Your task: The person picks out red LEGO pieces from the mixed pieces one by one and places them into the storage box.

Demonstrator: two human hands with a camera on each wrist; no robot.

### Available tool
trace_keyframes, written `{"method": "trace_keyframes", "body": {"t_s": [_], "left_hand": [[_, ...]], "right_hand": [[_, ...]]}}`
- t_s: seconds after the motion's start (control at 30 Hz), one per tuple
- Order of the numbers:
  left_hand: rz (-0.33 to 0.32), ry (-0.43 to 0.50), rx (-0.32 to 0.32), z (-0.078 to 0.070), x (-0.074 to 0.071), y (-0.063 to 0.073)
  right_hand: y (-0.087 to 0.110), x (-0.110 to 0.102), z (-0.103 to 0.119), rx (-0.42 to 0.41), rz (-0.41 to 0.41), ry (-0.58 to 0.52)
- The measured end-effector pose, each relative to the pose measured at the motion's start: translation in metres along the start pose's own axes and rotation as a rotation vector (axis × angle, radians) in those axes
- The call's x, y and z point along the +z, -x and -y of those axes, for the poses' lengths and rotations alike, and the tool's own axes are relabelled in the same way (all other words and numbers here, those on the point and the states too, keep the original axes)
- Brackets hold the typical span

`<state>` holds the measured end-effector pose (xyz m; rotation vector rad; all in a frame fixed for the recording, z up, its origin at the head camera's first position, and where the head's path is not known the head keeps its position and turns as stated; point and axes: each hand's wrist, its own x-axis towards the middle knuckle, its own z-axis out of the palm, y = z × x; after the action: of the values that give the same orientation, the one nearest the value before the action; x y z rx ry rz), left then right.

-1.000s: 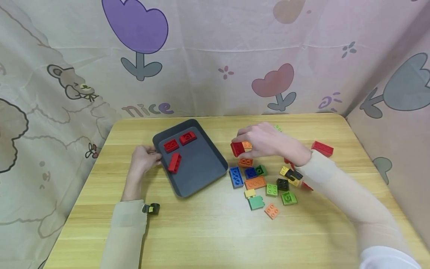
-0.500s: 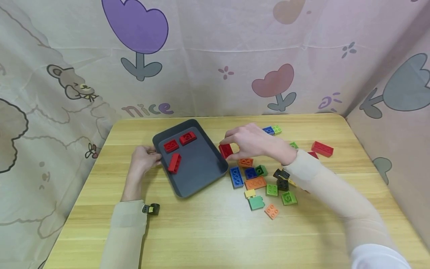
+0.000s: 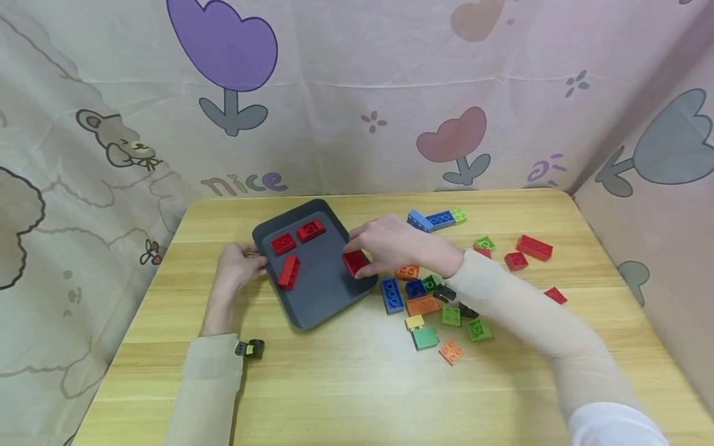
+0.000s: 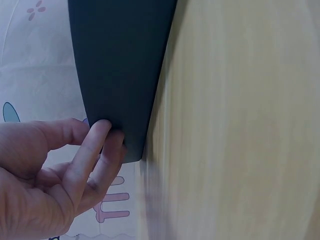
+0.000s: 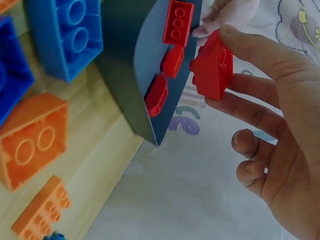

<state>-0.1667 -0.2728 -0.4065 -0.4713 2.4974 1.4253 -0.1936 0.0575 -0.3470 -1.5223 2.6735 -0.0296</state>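
Note:
A dark grey rectangular tray (image 3: 318, 297) lies at an angle on the table's left half, with three red toy bricks in it, such as the upright-lying red brick (image 3: 289, 272). At its left side my left hand (image 3: 236, 267) pinches the tray's rim. In the left wrist view, fingers (image 4: 93, 150) press the tray's outer wall (image 4: 117, 75); the thumb tip goes behind the rim. My right hand (image 3: 387, 244) is over the tray's right side, holding a red building brick (image 5: 215, 67) between thumb and fingers, its hollow underside toward the palm. The held brick appears raised above the tray floor.
Right of the tray, several loose bricks spread over the wooden table (image 3: 334, 384): a blue brick (image 3: 392, 295), an orange brick (image 3: 423, 305), a light green brick (image 3: 480, 329). More red bricks, including a long red brick (image 3: 534, 247), lie farther right. A printed cloth (image 3: 334, 136) hangs behind.
My right hand has moved left with the red brick, from above the loose bricks to over the tray. Bricks behind that arm have come into view. My left hand stays at the rim.

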Motion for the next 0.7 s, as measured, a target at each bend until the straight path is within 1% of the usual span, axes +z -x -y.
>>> {"method": "trace_keyframes", "body": {"t_s": [0.13, 0.3, 0.57, 0.7], "left_hand": [[0.007, -0.001, 0.001, 0.001, 0.000, 0.000], [0.005, -0.005, -0.001, 0.001, 0.000, 0.000], [0.011, 0.003, -0.002, 0.002, 0.000, -0.002], [0.017, 0.005, -0.010, 0.002, -0.001, -0.001]], "right_hand": [[-0.010, -0.001, 0.006, 0.005, 0.055, 0.024], [-0.020, 0.000, 0.011, -0.032, 0.094, 0.039], [-0.036, 0.010, 0.020, -0.076, 0.088, 0.049], [-0.044, 0.013, 0.027, -0.094, 0.100, 0.052]]}}
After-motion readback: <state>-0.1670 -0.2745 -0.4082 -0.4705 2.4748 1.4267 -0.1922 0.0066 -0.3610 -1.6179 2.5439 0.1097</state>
